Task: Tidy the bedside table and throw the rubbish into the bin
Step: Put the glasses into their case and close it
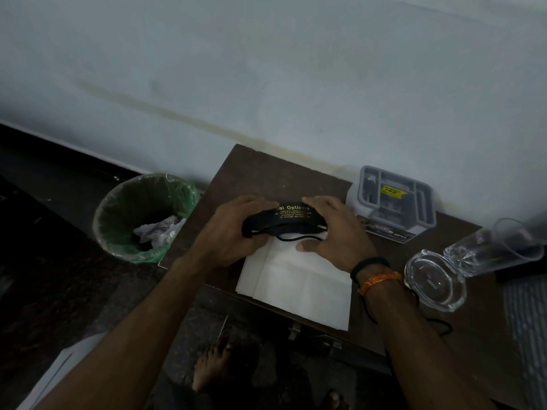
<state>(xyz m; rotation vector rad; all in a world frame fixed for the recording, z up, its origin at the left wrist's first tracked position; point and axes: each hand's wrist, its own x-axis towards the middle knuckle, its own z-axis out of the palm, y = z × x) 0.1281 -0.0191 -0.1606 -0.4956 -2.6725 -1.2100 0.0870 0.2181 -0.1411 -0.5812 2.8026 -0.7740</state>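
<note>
A black spectacle case (285, 221) with gold lettering lies near the middle of the brown bedside table (266, 173). My left hand (233, 232) grips its left end, fingers curled over the top. My right hand (328, 232) holds its right end, with the thumb pressing on a white unfolded tissue (296, 285) that lies under the case and hangs over the table's front edge. To the left of the table, on the floor, stands a bin (142, 216) lined with a green bag and holding crumpled paper.
A grey toy-car box (393, 202) stands at the back right of the table. A glass ashtray (435, 279) and a clear drinking glass (491, 250) sit at the right. A wall runs close behind the table. My bare foot (210, 368) is on the dark floor below.
</note>
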